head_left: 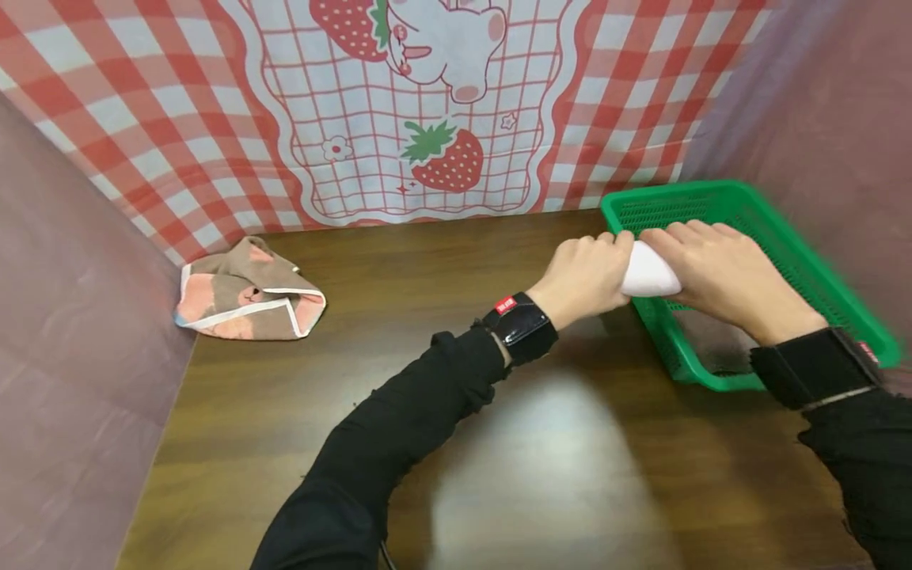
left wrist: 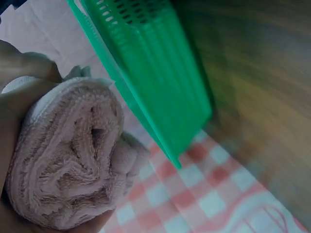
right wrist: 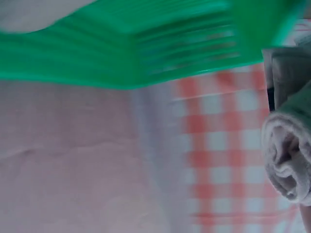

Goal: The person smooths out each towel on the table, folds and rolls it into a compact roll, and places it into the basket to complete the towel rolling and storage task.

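Note:
Both hands grip a rolled towel [head_left: 650, 271] between them, over the near left side of a green plastic basket [head_left: 644, 313]. My left hand [head_left: 587, 275] curls round its left end, and my right hand [head_left: 723, 273] holds the right end. Only a pale middle stretch shows between the hands in the head view. The left wrist view looks onto one end of the towel [left wrist: 68, 160], with pinkish terry layers wound in a spiral. Another spiral end of the towel [right wrist: 287, 158] appears at the right edge of the right wrist view.
A crumpled brown and pink towel [head_left: 249, 297] with white edging lies at the back left of the wooden table [head_left: 342, 443]. Something brownish [head_left: 716, 344] shows inside the basket. A red-checked strawberry cloth [head_left: 442, 103] hangs behind, with pinkish cloth walls at both sides.

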The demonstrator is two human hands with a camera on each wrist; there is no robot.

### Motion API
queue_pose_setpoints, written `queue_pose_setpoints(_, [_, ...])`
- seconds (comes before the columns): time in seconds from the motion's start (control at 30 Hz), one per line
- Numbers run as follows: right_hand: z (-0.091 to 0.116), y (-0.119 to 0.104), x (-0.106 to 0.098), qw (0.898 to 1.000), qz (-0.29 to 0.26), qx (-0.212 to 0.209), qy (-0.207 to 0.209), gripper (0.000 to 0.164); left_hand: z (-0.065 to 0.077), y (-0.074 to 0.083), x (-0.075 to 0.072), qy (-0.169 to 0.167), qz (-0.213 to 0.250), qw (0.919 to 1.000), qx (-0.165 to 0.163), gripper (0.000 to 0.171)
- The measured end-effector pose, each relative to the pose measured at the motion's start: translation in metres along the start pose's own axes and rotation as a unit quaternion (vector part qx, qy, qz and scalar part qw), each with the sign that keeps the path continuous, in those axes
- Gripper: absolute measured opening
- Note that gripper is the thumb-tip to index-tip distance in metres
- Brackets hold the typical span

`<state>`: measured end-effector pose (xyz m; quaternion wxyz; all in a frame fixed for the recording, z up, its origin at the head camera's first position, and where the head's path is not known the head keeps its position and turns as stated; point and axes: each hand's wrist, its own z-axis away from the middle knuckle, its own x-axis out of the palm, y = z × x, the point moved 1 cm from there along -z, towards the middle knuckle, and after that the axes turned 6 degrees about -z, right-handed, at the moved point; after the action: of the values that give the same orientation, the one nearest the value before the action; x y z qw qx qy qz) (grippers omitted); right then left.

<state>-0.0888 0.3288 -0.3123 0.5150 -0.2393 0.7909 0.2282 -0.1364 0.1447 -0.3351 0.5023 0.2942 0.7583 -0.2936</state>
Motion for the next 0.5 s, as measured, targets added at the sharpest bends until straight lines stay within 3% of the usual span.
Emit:
queue_pose_setpoints(0.13, [0.02, 0.031, -0.004, 1.0, 0.003, -0.006, -0.004, 0.074, -0.025, 0.018, 0.006, -0.015, 0.01, 0.9998, 0.004, 0.061])
queue_pose_setpoints(0.33, [0.059, 0.074, -0.005, 0.999, 0.008, 0.006, -0.049, 0.084, -0.057, 0.056, 0.021, -0.052, 0.028, 0.998, 0.022, 0.068])
queue_pose_setpoints(0.5, [0.085, 0.105, 0.007, 0.997, -0.004, 0.005, -0.071, 0.087, -0.081, 0.086, 0.039, -0.087, 0.001, 0.9962, -0.001, 0.059])
